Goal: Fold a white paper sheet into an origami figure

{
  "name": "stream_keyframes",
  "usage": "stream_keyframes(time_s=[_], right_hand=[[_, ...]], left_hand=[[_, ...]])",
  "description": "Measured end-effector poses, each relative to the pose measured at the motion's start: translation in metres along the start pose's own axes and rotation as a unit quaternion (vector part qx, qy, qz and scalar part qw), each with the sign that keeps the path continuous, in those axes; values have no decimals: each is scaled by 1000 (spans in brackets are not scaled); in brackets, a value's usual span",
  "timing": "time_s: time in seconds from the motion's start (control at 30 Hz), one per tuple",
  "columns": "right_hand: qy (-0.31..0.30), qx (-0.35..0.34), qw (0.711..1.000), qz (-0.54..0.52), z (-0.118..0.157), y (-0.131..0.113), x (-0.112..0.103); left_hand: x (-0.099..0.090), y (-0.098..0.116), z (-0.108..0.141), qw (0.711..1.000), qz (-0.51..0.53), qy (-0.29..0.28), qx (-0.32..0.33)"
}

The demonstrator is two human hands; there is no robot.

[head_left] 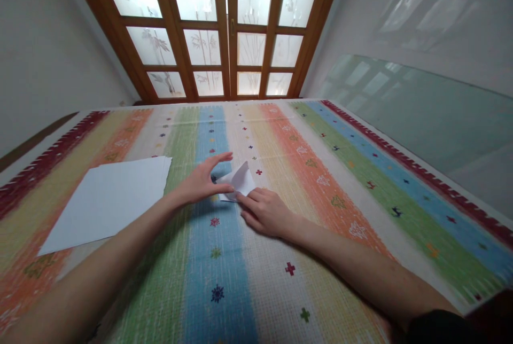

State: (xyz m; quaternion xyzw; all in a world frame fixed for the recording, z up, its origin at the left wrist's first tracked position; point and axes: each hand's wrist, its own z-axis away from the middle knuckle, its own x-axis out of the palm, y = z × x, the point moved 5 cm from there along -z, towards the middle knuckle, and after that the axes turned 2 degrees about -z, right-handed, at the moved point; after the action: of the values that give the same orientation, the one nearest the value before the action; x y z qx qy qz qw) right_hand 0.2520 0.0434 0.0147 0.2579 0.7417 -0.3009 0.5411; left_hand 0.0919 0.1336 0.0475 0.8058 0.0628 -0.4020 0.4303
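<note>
A small piece of folded white paper [242, 177] lies on the tablecloth in front of me, with one pointed flap standing up. My right hand [266, 211] is at its near right edge, fingers close together and gripping or pressing the paper there. To the left of the paper is my left hand [202, 179], open, its thumb and fingers spread wide apart. The left thumb tip reaches the paper's left side; whether it touches I cannot tell.
A stack of white paper sheets [108, 200] lies to the left, partly behind my left forearm. Under everything is a striped, patterned tablecloth [216, 269]. Wooden doors with frosted panes [204, 47] stand beyond the table's far edge, and a glass panel [420, 114] is along the right wall.
</note>
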Motion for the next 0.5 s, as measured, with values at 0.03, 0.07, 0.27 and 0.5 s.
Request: stream_keyframes(time_s=[0.03,0.07,0.27,0.5], right_hand=[[1,0,1000,-2,0,0,0],[3,1,1000,-4,0,0,0],[2,2,1000,-7,1,-1,0],[-1,8,1000,-3,0,-3,-1]], left_hand=[[4,0,-3,1000,-1,-25,-11],[8,1,-7,999,-3,-45,-20],[25,1,-19,996,-37,-67,-46],[33,-1,-12,994,-84,-26,-63]])
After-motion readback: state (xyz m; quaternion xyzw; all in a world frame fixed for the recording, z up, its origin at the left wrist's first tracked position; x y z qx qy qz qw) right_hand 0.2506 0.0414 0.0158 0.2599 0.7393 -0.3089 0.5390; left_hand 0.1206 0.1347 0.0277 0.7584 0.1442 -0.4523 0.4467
